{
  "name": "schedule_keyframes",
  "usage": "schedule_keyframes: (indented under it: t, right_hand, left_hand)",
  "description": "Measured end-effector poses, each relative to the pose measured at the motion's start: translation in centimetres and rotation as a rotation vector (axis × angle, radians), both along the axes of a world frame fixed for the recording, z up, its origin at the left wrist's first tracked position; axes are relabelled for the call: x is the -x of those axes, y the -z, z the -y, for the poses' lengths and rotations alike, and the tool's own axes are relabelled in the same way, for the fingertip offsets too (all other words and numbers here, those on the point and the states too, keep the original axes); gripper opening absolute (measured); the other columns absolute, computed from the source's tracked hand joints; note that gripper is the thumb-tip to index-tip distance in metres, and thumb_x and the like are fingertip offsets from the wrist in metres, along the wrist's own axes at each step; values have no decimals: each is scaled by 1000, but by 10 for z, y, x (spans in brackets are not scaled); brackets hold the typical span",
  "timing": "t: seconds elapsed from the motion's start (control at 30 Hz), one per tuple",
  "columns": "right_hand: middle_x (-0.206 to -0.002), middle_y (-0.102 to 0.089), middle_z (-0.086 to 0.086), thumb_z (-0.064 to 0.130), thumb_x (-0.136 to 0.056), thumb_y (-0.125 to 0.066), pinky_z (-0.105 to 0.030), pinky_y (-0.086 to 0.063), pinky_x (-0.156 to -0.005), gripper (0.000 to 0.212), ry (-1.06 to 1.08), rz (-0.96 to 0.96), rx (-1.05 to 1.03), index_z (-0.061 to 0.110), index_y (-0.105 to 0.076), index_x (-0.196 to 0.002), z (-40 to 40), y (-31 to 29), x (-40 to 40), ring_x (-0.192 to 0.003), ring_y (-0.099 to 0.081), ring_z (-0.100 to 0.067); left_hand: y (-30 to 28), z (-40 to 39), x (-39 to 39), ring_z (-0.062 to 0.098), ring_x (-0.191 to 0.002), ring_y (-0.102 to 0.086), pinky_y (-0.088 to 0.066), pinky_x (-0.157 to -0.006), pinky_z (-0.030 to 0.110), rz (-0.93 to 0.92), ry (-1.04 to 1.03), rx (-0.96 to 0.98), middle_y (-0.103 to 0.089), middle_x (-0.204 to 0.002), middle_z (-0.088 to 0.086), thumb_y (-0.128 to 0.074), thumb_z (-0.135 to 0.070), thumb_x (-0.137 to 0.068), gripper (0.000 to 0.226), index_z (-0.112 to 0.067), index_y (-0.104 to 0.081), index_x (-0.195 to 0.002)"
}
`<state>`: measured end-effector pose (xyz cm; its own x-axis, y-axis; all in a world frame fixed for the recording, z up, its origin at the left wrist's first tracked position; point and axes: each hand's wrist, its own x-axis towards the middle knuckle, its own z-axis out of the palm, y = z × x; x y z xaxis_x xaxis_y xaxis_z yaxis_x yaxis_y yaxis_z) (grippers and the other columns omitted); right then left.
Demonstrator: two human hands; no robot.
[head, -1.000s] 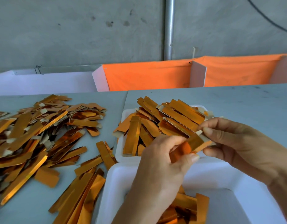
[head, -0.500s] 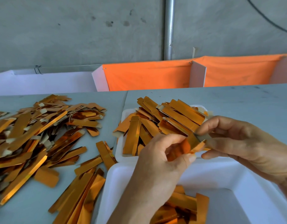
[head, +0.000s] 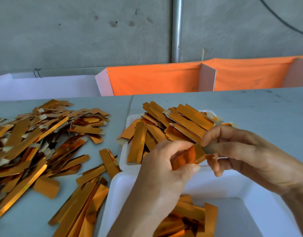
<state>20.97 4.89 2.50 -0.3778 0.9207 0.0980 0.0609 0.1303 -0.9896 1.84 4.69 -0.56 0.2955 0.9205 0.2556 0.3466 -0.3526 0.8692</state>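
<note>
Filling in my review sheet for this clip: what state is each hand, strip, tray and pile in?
held strip: bent, off the table, gripped at both ends.
left hand: pinches the held strip.
right hand: pinches its other end.
near tray: partly filled with strips.
far tray: heaped above its rim.
loose pile: spread on the table.

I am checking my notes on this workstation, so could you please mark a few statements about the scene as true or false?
1. The left hand and right hand both pinch one gold strip. True.
2. The near white tray holds nothing. False: several gold strips lie in it.
3. A loose pile of strips lies on the table to the person's left. True.
4. The cloth behind the table is blue. False: it is orange.
</note>
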Motion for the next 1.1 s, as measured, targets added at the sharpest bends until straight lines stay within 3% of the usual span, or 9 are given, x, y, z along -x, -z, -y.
schedule_keyframes:
  t: [0.13, 0.27, 0.5, 0.6, 0.73, 0.83, 0.93, 1.1]
  right_hand:
    - [-73, -61, -8, 13, -71, -70, -26, -52, -59, 15, -58, -42, 6, 14, -69, -86, 0, 0, -2, -64, -61, -20]
    - [-70, -62, -8, 13, -72, -64, -25, -52, -58, 8, 2, -25, -14, 15, -69, -79, 1, 2, 2, -62, -61, -20]
    - [-53, -53, -4, 15, -69, -65, -19, -45, -52, 8, 71, 145, -74, 16, -60, -75, -1, 6, 10, -48, -51, -15]
    - [-58, -51, -6, 13, -71, -63, -20, -44, -49, 9, 42, 22, 7, 14, -64, -80, -2, 8, 8, -48, -49, -18]
    - [-68, -53, -12, 19, -76, -59, -25, -47, -49, 22, -59, -191, 148, 6, -67, -92, -4, 9, 1, -52, -54, -20]
    - [-72, -55, -13, 22, -72, -76, -26, -50, -49, 31, -104, -266, 195, 4, -68, -97, -6, 11, 0, -54, -56, -19]
    - [-67, -55, -11, 28, -55, -92, -25, -50, -46, 51, -86, -282, 246, 7, -69, -95, -6, 13, 3, -51, -56, -18]
    - [-55, -53, -10, 17, -54, -91, -22, -47, -43, 42, -41, -252, 287, 7, -66, -86, -6, 12, 7, -43, -52, -18]
  left_hand:
    - [0, 1, 2, -1, -103, -60, -51, -88, 24, 91, 36, 77, -65, -106, -21, -69, -38, -71, 34, -51, -62, -102]
    - [0, 1, 3, -2, -102, -60, -51, -87, 21, 61, 43, 65, -64, -106, -22, -73, -29, -79, 32, -51, -62, -100]
    - [-3, 4, 2, -9, -102, -51, -41, -78, 2, -133, 6, -63, -53, -105, -30, -70, -28, -81, 35, -52, -56, -102]
    - [-2, 4, 1, -6, -105, -50, -41, -76, 5, -173, -20, -81, -51, -107, -31, -69, -31, -82, 37, -48, -55, -113]
    - [-4, 3, 2, -2, -104, -51, -43, -81, 12, -149, -26, -87, -52, -105, -28, -68, -33, -83, 35, -47, -55, -112]
    - [-6, 3, 4, 1, -104, -53, -46, -86, 18, -140, -22, -80, -54, -104, -25, -67, -31, -83, 34, -46, -57, -112]
    - [-5, 4, 4, -2, -104, -51, -43, -85, 14, -170, -34, -99, -52, -105, -27, -68, -31, -83, 35, -46, -56, -113]
    - [-5, 4, 3, -8, -102, -49, -38, -76, 5, -198, -30, -112, -52, -104, -31, -69, -28, -82, 37, -47, -57, -112]
